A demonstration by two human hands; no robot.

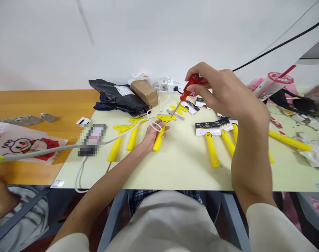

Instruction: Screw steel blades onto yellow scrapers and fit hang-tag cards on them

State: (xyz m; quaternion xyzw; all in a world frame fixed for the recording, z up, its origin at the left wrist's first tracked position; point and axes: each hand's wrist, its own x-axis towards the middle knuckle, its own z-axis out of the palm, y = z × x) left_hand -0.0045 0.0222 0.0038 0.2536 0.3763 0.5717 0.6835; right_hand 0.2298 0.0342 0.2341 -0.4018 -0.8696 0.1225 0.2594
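My left hand (150, 136) is closed around a yellow scraper (160, 138), holding it just above the table with its wide head away from me. My right hand (214, 89) grips a red-handled screwdriver (190, 87), its tip down at the right side of the scraper's head. A white cable (149, 117) loops in front of that head. Two more yellow scrapers (115, 147) lie left of my left hand. Behind the held scraper are flat grey blades (178, 116) and small yellow pieces (179, 108). Scrapers with black-and-white header cards (208, 128) lie to the right.
A black plastic bag (117, 94) and a brown box (144, 91) stand at the back, beside a white power strip (165, 85). A phone-like device (93, 139) lies at left. At right are a drink cup (273, 85) and crumpled plastic (316, 148). Another person's arm (3, 199) shows at far left.
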